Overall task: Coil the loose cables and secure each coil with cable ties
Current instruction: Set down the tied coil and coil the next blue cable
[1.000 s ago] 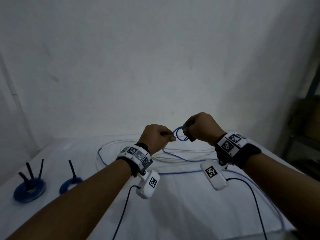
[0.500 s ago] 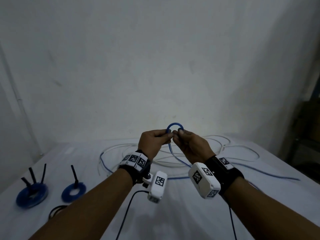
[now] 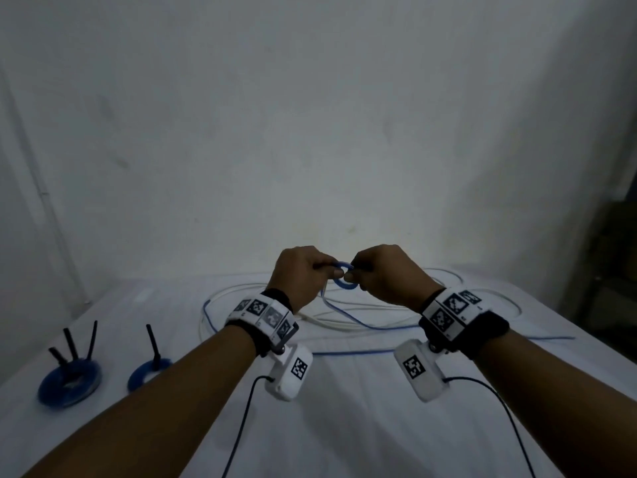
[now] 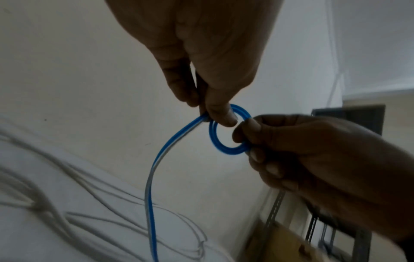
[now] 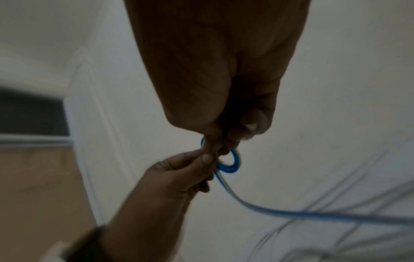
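A thin blue cable is wound into a small coil (image 3: 344,278) held in the air between both hands. My left hand (image 3: 305,270) pinches the coil's left side between thumb and forefinger (image 4: 220,113). My right hand (image 3: 377,270) pinches its right side, fingers curled round the loops (image 4: 251,140). From the coil (image 5: 230,164) the loose blue cable (image 4: 154,170) hangs down to the table and runs off (image 3: 351,351) across it. Loose white cables (image 3: 337,324) lie looped on the table behind my wrists.
Two finished blue coils with black cable ties standing up, a larger coil (image 3: 69,381) and a smaller coil (image 3: 148,372), lie at the left on the white table (image 3: 344,426). A white wall stands close behind. Dark shelving (image 3: 617,270) is at the right.
The coil was upright above my fingertips half a second ago; it now sits lower between both hands with another loop. My right wrist has swung out to the right.
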